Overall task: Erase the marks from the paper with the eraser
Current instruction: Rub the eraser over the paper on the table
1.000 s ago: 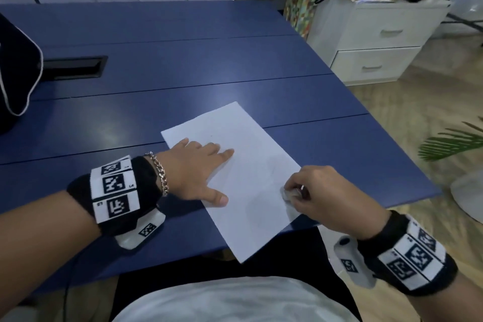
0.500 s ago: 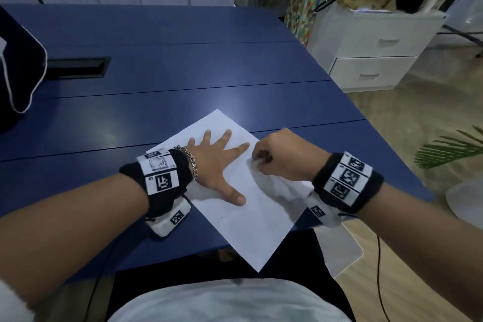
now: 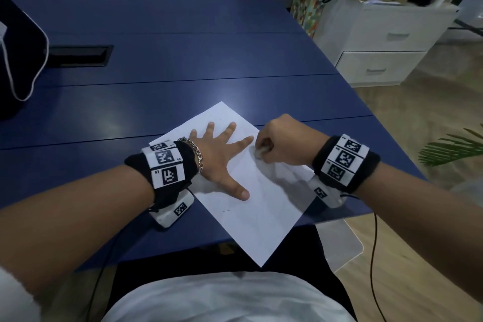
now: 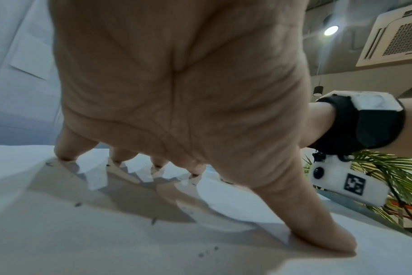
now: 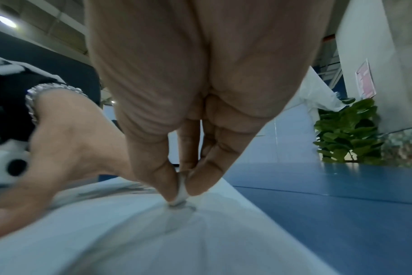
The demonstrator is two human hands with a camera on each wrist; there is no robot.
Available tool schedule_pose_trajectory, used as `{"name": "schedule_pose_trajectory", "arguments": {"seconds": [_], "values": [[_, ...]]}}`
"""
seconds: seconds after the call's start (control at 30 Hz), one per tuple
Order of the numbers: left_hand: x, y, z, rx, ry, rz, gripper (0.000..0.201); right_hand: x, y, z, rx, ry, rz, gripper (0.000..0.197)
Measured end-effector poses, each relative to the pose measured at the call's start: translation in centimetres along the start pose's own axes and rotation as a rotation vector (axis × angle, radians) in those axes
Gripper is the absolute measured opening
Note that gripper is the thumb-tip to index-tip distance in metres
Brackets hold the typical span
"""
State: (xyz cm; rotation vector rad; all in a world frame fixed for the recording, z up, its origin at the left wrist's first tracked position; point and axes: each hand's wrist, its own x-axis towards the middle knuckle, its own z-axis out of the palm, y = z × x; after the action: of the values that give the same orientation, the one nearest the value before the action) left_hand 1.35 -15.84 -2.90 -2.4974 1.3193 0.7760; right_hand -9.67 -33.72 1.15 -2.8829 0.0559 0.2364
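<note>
The paper (image 3: 261, 206) is plain white on a deep blue table (image 3: 183, 60). The eraser (image 3: 262, 150) is white. Both wristbands (image 3: 167, 165) are black with white patches bearing black square codes. At two o'clock, a white drawer cabinet (image 3: 379, 47).

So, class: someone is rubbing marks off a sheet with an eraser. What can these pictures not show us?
- Most of the eraser: right wrist view, covered by the right hand and its pinching grip.
- Marks under the left hand: head view, its spread palm covers that part of the paper.
- Faint marks elsewhere: head view, too small to read.
- Paper near the eraser: right wrist view, blurred.
</note>
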Motion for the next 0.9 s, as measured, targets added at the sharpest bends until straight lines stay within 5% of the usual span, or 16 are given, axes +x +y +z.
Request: {"name": "schedule_pose_trajectory", "arguments": {"seconds": [0.17,0.37,0.5,0.6,0.7,0.9], "values": [[0.2,-0.1,0.3,0.007,0.007,0.003,0.145,-1.6,-2.0,0.6,0.048,-0.149,-0.13,0.014],[0.1,-0.1,0.1,0.003,-0.011,-0.002,0.146,0.3,-0.4,0.1,-0.015,-0.008,-0.014,0.013],[0.2,-0.1,0.2,0.014,-0.011,-0.002,0.145,-1.1,-2.0,1.2,0.048,-0.123,-0.108,0.011],[0.3,-0.2,0.4,-0.006,-0.008,0.0,0.147,0.0,0.1,0.3,-0.049,0.061,0.023,0.014],[0.3,-0.4,0.6,-0.007,-0.001,0.017,0.147,-0.2,2.4,-1.6,0.112,0.216,0.099,0.01],[0.7,-1.9,-0.8,0.052,0.001,0.175,0.162,-2.5,2.8,-0.3,0.148,0.095,0.073,0.014]]}}
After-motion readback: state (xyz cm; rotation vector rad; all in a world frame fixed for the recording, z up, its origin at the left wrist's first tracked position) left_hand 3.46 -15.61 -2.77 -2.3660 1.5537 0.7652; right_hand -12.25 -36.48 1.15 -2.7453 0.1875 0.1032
